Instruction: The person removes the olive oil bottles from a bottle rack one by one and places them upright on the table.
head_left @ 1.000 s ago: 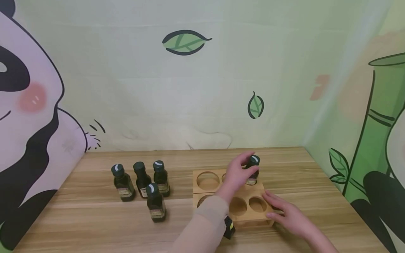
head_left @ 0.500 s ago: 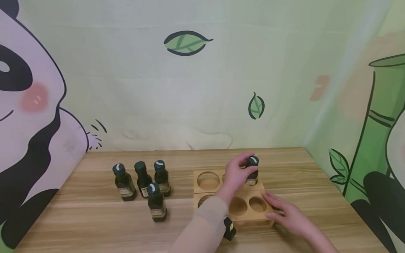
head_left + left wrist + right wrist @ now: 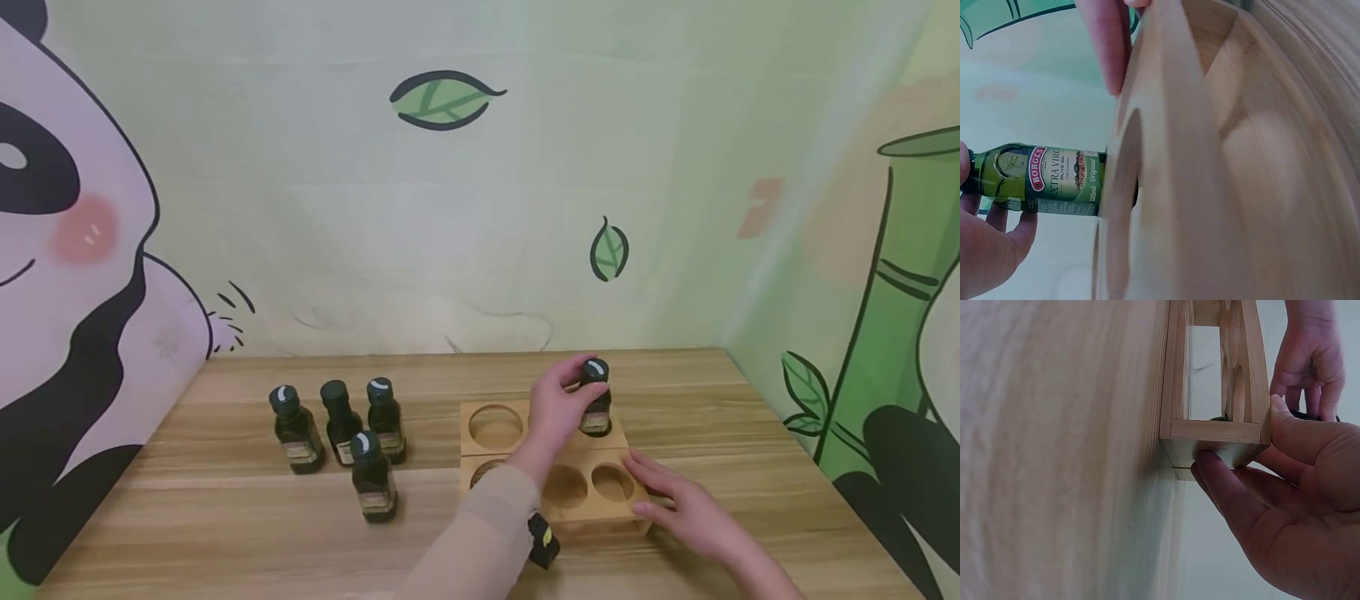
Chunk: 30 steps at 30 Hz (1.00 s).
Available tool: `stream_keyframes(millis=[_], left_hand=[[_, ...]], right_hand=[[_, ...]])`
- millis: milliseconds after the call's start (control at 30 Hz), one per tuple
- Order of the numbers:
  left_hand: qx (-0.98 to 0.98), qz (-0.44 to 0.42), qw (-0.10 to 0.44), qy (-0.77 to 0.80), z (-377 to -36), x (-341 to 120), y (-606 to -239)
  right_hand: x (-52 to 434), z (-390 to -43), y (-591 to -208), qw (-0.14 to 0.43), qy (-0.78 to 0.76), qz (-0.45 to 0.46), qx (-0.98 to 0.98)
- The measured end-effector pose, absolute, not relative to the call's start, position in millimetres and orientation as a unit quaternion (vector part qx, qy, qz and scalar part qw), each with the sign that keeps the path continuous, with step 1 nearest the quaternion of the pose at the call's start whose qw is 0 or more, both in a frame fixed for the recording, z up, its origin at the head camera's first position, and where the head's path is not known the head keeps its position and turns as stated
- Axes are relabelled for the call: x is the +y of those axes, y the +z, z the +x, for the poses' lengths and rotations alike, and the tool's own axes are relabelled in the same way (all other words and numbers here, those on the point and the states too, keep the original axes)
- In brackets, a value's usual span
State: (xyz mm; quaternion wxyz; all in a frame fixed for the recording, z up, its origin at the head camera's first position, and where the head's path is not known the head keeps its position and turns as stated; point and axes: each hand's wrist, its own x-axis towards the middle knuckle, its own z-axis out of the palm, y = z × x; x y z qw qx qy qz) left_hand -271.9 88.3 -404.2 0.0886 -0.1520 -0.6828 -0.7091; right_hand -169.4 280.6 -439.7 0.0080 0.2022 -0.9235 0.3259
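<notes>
Where it reads "BORGES": olive oil bottle, label.

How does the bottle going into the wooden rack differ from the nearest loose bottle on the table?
The bottle in the rack is gripped near its cap by the left hand, its base down in the far right hole of the wooden rack; the front loose bottle stands untouched on the bare table, left of the rack. Both are upright, dark green, with dark caps and labels.

Left hand curled, right hand flat.
</notes>
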Motion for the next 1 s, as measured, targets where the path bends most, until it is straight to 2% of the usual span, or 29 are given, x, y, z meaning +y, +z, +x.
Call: stream_keyframes(millis=[333,800,1000], left_hand=[[-0.664,-0.165,0.109,-0.721,-267.0,84.6,-390.5],[-0.619,-0.161,0.116,-0.760,-249.8,67.1,-369.7],[-0.627,-0.164,0.103,-0.755,-239.3,51.0,-365.0]], right_hand=[[278.5,-168.6,-436.6,-0.017,0.337,0.186,-0.923],[278.4,-168.4,-438.4,-0.002,0.338,0.196,-0.920],[277.8,-167.9,-438.2,-0.005,0.337,0.191,-0.922]])
